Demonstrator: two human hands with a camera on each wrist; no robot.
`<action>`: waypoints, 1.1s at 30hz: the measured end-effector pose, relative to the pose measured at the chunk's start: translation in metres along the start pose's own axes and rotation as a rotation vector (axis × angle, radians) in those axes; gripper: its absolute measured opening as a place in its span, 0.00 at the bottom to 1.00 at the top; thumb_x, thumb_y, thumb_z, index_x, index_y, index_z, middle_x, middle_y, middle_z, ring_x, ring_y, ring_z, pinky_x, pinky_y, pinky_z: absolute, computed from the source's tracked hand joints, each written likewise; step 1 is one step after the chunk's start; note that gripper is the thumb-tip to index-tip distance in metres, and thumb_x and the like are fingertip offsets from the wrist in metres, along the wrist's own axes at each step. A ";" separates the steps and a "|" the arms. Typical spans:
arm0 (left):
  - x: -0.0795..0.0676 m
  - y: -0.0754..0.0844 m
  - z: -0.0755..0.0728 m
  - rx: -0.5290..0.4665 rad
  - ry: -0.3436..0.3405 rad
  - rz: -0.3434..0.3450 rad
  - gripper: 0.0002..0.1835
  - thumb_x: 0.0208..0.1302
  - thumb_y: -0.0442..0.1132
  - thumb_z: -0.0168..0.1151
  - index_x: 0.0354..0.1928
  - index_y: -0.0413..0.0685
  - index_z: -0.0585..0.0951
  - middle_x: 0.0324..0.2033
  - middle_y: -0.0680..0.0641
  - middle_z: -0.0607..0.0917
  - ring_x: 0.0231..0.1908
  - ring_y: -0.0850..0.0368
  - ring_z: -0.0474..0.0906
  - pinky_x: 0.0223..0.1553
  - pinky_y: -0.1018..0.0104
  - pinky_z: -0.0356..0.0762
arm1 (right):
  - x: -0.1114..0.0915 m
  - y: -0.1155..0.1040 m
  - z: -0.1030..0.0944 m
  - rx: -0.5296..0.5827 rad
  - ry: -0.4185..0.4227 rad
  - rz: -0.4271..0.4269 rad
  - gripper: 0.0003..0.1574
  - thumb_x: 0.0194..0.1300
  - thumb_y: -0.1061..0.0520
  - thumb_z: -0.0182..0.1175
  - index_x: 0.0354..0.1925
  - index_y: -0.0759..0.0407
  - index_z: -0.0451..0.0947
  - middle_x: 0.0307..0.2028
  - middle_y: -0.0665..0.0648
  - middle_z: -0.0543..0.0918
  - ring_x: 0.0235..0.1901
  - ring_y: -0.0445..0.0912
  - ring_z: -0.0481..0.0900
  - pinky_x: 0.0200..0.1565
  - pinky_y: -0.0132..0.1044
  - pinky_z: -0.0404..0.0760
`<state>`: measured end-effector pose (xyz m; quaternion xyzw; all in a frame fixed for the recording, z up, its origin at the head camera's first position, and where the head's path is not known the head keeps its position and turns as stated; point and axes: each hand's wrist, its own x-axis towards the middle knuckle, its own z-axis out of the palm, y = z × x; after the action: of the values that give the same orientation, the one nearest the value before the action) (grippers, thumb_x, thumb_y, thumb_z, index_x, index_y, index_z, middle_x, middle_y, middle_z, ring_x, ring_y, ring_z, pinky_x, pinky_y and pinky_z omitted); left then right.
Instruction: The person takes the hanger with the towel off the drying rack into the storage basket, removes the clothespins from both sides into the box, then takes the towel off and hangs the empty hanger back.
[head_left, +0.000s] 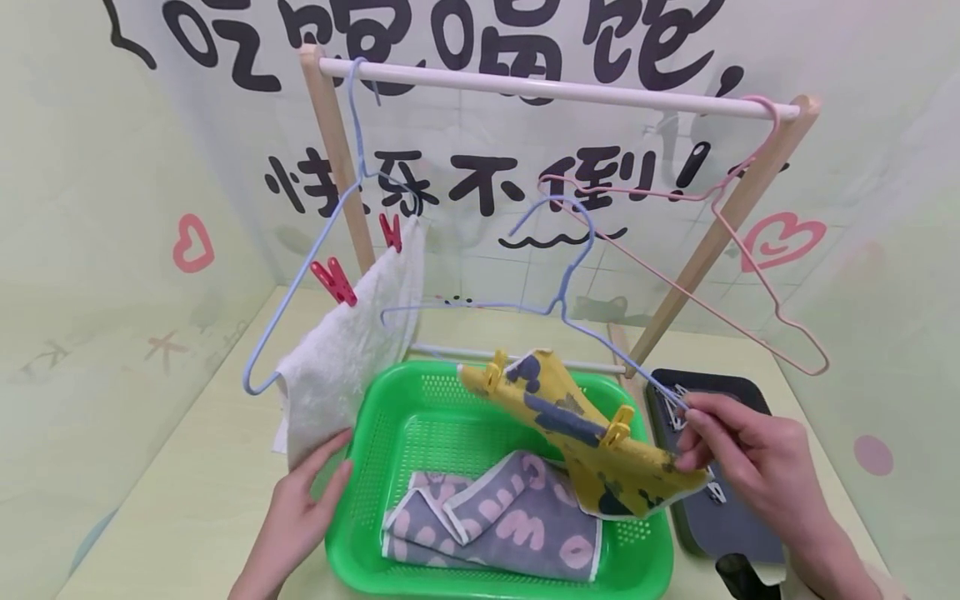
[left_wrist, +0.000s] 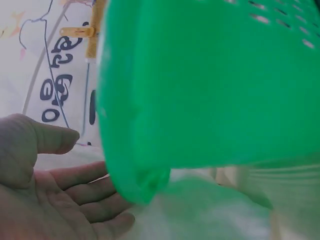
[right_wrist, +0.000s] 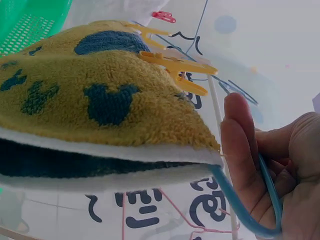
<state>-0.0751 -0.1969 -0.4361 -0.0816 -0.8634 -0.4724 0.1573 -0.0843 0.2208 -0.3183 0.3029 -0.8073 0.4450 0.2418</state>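
Pinches blue hanger [head_left: 562, 298] in right hand [head_left: 750, 454]; extends empty, loose-fingered left hand [head_left: 300, 500] near white towel [head_left: 337, 358]. Has gray towel [head_left: 532, 525] in green basket [head_left: 442, 437], white pieces [head_left: 717, 493] in dark tray [head_left: 731, 529].

The pale table [head_left: 187, 483] is carrying three!
A green basket [head_left: 438, 437] is sitting between left fingers [head_left: 324, 454] and right fingers [head_left: 720, 410], a dark tray [head_left: 720, 529] is lying below the latter, the rack [head_left: 742, 206] is standing beyond.
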 end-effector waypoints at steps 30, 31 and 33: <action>0.033 -0.002 -0.005 -0.990 -0.400 -0.102 0.19 0.77 0.35 0.35 0.49 0.47 0.80 0.43 0.46 0.85 0.44 0.55 0.82 0.45 0.65 0.81 | -0.012 0.033 0.002 0.171 -0.300 0.234 0.14 0.63 0.76 0.52 0.34 0.60 0.76 0.19 0.51 0.77 0.14 0.38 0.77 0.14 0.29 0.77; 0.034 -0.001 -0.006 -1.005 -0.417 -0.128 0.19 0.77 0.35 0.35 0.49 0.48 0.80 0.42 0.46 0.86 0.44 0.55 0.83 0.45 0.65 0.81 | -0.011 0.034 0.003 0.163 -0.312 0.253 0.13 0.63 0.75 0.52 0.34 0.60 0.76 0.19 0.51 0.77 0.14 0.39 0.77 0.13 0.29 0.77; 0.034 0.000 -0.009 -1.029 -0.454 -0.174 0.20 0.77 0.36 0.35 0.48 0.49 0.80 0.41 0.46 0.86 0.43 0.55 0.83 0.44 0.66 0.81 | -0.010 0.038 0.004 0.144 -0.328 0.289 0.10 0.64 0.73 0.53 0.34 0.61 0.76 0.19 0.51 0.77 0.15 0.40 0.77 0.14 0.30 0.78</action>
<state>-0.1050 -0.2047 -0.4194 -0.1758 -0.5378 -0.8140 -0.1315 -0.1043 0.2360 -0.3481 0.2690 -0.8369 0.4763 0.0186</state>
